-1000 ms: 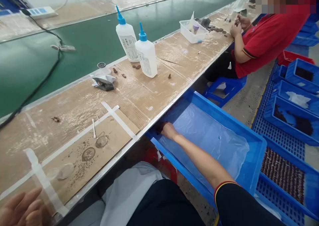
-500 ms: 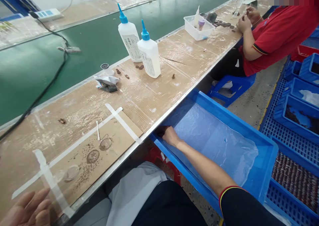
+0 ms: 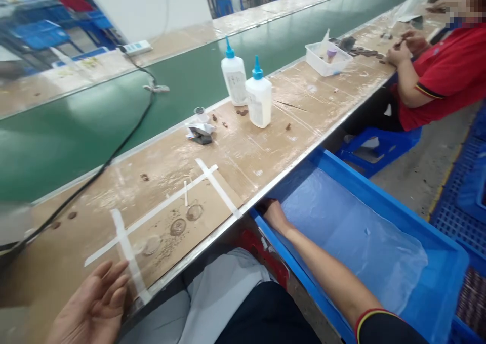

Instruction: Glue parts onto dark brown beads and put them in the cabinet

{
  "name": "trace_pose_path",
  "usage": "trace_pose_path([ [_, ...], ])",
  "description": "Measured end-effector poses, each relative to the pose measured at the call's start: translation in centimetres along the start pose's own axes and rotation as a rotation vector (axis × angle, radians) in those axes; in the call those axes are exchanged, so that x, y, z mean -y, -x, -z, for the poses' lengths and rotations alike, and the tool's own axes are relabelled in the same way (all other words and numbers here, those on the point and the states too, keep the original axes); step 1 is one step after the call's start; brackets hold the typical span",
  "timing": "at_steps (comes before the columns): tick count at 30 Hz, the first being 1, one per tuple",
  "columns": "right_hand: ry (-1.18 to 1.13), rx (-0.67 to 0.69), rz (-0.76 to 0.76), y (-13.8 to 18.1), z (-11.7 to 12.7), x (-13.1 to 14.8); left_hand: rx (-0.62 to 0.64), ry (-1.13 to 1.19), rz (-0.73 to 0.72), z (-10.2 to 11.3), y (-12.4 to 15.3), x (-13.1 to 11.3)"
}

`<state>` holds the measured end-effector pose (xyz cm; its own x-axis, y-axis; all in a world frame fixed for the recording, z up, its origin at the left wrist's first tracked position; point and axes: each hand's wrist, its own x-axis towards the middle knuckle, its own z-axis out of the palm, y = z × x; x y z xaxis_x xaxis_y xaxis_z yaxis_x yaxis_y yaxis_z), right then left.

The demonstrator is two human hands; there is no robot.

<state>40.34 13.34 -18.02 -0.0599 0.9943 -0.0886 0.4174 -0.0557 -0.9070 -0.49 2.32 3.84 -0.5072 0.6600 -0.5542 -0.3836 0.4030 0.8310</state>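
Observation:
My left hand (image 3: 94, 303) hangs palm-up at the table's near edge, fingers loosely bent and apart, with nothing in it. Beside it a taped cardboard sheet (image 3: 212, 220) bears brown specks, ring marks (image 3: 178, 227), clear round discs (image 3: 152, 245) and a white cotton swab (image 3: 186, 193). My right hand (image 3: 275, 216) reaches into the left corner of a blue crate (image 3: 444, 255), close under the table edge. Its fingertips are in shadow, so whatever they touch is hidden. A clear plastic sheet (image 3: 353, 232) lines the crate.
Two white bottles with blue nozzles, one in front (image 3: 259, 101), stand near a green belt (image 3: 190, 68). A crumpled packet (image 3: 200, 133) and a black cable (image 3: 125, 152) lie leftward. At right, a person in a red shirt (image 3: 448, 71) works beside a clear tub (image 3: 328, 63).
The view has swung left, so the table and crate appear farther right. More of my left hand shows now. My right hand stays in the crate's corner.

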Motion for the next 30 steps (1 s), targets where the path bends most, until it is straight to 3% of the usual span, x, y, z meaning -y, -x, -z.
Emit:
trace_pose_path([
  [2,-0.005,-0.034,0.021,0.5,0.3,0.8,-0.026,0.049,-0.099,-0.2,1.0,0.3],
  [6,0.017,-0.160,0.043,2.6,3.0,2.4,0.007,0.185,-0.090,-0.6,2.4,0.9],
  [8,0.019,-0.261,0.052,4.0,5.3,3.4,0.050,0.242,-0.099,-0.1,2.5,1.4],
  [9,0.021,-0.377,0.040,4.7,6.5,4.2,0.070,0.269,-0.105,0.2,2.4,1.7],
  [11,0.001,-0.670,0.037,5.3,8.1,7.1,0.115,0.318,-0.115,0.7,2.3,2.4],
  [13,-0.055,-0.728,0.155,4.5,8.0,11.6,0.163,0.357,-0.126,1.0,2.2,2.8],
  [14,-0.072,-0.650,0.250,3.4,7.1,14.4,0.186,0.371,-0.129,1.0,2.3,2.9],
  [16,-0.042,-0.290,0.446,-0.2,3.6,20.2,0.224,0.390,-0.134,1.0,2.6,2.9],
  [19,0.162,0.116,0.623,-7.5,-3.9,27.1,0.266,0.378,-0.136,1.4,4.2,3.3],
  [22,0.298,0.157,0.622,-13.6,-10.8,30.4,0.246,0.335,-0.149,3.6,6.9,5.1],
  [24,0.368,0.152,0.605,-15.3,-13.6,31.1,0.160,0.339,-0.168,6.2,9.0,6.9],
  [27,0.426,0.166,0.609,-14.6,-15.1,31.6,-0.025,0.374,-0.204,10.9,12.2,9.1],
  [30,0.402,0.159,0.620,-14.1,-14.8,31.4,-0.188,0.386,-0.285,15.5,14.8,9.2],
])
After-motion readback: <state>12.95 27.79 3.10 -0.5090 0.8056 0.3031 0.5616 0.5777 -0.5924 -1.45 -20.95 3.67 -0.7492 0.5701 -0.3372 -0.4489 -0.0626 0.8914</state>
